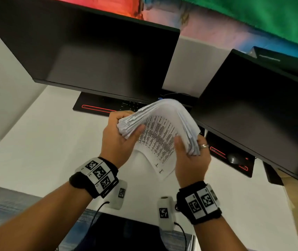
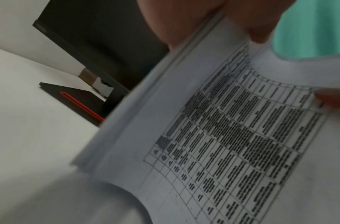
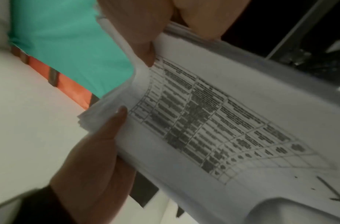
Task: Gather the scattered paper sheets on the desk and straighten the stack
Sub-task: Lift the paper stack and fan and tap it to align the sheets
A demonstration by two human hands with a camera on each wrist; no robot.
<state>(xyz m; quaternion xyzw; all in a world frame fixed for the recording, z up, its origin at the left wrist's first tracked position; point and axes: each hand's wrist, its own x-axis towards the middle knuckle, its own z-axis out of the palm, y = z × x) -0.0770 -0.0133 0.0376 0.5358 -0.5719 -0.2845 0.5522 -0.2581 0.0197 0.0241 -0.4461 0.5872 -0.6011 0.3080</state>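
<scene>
A thick stack of white paper sheets (image 1: 160,127) is held above the white desk (image 1: 45,142), bowed upward into an arch. Its underside shows a printed table (image 2: 232,136) of dark text. My left hand (image 1: 119,140) grips the stack's left end, thumb on the printed face. My right hand (image 1: 189,154) grips the right end, thumb up against the sheets. One bottom sheet (image 1: 160,167) hangs lower than the others. In the right wrist view the stack (image 3: 213,121) fills the frame with the left hand (image 3: 96,159) below it.
Two dark monitors (image 1: 93,57) (image 1: 264,109) stand close behind the stack, on black bases with red strips (image 1: 97,107). A black mouse (image 1: 233,158) lies under the right monitor. A dark device (image 1: 126,232) with cables sits at the desk's near edge.
</scene>
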